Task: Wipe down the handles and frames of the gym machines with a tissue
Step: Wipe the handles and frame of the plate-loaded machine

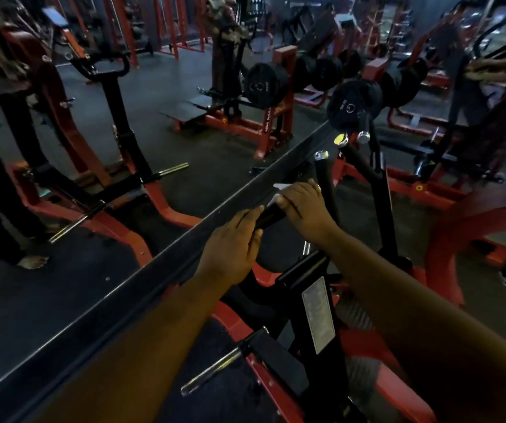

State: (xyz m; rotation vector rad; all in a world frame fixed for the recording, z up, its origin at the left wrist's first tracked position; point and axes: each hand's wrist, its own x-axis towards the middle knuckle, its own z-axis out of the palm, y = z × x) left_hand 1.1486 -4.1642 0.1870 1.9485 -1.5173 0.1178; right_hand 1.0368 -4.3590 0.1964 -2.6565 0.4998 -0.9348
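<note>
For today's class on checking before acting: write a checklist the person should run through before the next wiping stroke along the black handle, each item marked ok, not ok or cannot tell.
1. Tissue under right hand: ok.
2. Tissue touching the black handle: ok.
3. Left hand steadying the handle: ok, it rests on it.
4. Handle's far end already wiped: cannot tell.
5. Tissue clean enough: cannot tell, mostly hidden.
6. Upright black bar clear of the right hand: not ok, right beside it.
</note>
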